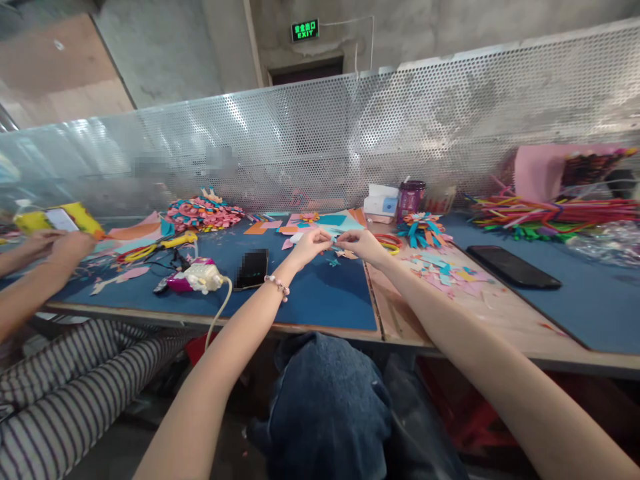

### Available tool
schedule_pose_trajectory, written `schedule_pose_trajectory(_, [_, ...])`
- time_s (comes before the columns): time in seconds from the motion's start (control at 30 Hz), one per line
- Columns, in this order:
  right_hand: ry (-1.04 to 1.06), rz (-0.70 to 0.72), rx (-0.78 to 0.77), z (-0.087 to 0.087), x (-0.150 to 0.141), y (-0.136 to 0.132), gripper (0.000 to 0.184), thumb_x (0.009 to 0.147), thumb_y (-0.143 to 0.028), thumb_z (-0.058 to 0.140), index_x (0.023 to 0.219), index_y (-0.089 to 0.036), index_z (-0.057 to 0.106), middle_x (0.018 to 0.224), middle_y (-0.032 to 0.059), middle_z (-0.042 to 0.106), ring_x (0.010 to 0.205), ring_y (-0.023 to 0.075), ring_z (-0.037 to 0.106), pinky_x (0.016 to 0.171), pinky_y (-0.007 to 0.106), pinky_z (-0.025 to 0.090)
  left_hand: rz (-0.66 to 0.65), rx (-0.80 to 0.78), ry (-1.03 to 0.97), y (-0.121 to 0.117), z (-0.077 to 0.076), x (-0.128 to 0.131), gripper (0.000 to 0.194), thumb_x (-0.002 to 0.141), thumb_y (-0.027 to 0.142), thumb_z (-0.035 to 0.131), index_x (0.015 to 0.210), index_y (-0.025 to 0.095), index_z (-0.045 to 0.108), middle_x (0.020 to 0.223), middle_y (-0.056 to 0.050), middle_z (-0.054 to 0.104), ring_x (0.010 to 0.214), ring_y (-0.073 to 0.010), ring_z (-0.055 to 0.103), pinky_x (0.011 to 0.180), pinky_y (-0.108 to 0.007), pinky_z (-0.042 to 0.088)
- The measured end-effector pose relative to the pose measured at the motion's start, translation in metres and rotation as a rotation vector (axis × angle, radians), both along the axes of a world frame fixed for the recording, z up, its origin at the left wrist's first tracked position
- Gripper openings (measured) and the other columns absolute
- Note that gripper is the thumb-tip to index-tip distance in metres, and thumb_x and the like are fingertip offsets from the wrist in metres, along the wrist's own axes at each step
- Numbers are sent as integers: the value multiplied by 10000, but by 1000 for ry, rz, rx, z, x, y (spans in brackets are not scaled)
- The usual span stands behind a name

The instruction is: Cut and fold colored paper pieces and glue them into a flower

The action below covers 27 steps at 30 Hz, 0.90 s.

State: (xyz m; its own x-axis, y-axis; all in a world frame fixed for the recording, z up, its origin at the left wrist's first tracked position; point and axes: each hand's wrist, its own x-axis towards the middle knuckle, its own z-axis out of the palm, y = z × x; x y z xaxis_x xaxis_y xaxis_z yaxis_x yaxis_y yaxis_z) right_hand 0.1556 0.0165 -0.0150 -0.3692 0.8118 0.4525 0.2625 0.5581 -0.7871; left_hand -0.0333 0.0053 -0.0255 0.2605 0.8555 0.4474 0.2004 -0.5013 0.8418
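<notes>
My left hand [311, 247], with a beaded bracelet [279, 287] at the wrist, pinches its fingers over the blue mat [320, 303]. Close beside it on the right, my right hand [365, 245] also has thumb and fingertips together. Something small and pale seems to be between the two hands, too small to name. Beyond them lie teal sheets [336, 221] and orange sheets [256, 228]. Small cut scraps rest on the mat just under my fingers. A dark phone [253, 268] lies left of my left wrist.
Left are a power strip [197, 277], a yellow-handled tool [184, 241], a pile of cut pieces [205, 212] and a co-worker's hands [70, 250]. Right are a tissue pack [381, 201], purple can [412, 198], paper scraps [450, 273], black phone [513, 265] and colourful sticks [545, 212]. A perforated metal panel [300, 143] stands behind.
</notes>
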Motion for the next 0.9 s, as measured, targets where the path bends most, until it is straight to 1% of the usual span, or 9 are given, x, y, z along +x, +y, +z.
schedule_pose_trajectory(0.13, [-6,-8,26,-1,-1,2,334,665,-433,706,785,-123,675,680,29,612,593,115,477,540,240,367,28,-17,-1,0,0,1,206,751,279,658,901,156,589,834,-43,623,736,-138,585,594,-240,430])
schedule_pose_trajectory(0.23, [-16,-6,45,-1,-2,1,307,682,-415,685,782,-125,665,678,28,611,593,116,478,545,240,374,43,-31,9,-1,0,3,196,775,312,632,893,158,603,858,-49,623,752,-147,592,591,-242,429])
schedule_pose_trajectory(0.43, [-27,-5,53,3,-3,-4,297,684,-408,659,776,-126,652,632,13,583,563,113,468,525,238,358,50,-58,-4,-2,1,3,189,779,335,631,856,166,596,811,-34,607,742,-149,593,583,-243,430])
schedule_pose_trajectory(0.6, [-24,9,69,0,-2,-1,276,692,-393,660,771,-128,647,659,20,599,592,115,486,539,230,378,38,-72,4,-2,1,3,208,794,369,611,853,171,592,808,-33,604,763,-157,602,582,-239,426])
schedule_pose_trajectory(0.73, [-42,20,76,-2,-2,1,286,707,-397,651,792,-125,653,647,18,596,573,111,479,519,225,375,40,-69,2,-3,1,3,197,772,353,636,831,174,580,776,-24,599,735,-147,586,583,-238,426])
schedule_pose_trajectory(0.9, [-42,32,77,-1,-2,0,290,703,-409,661,769,-127,644,639,14,588,572,113,480,515,227,369,33,-74,-3,-3,1,3,179,772,335,637,816,173,575,759,-24,606,703,-140,581,582,-244,429])
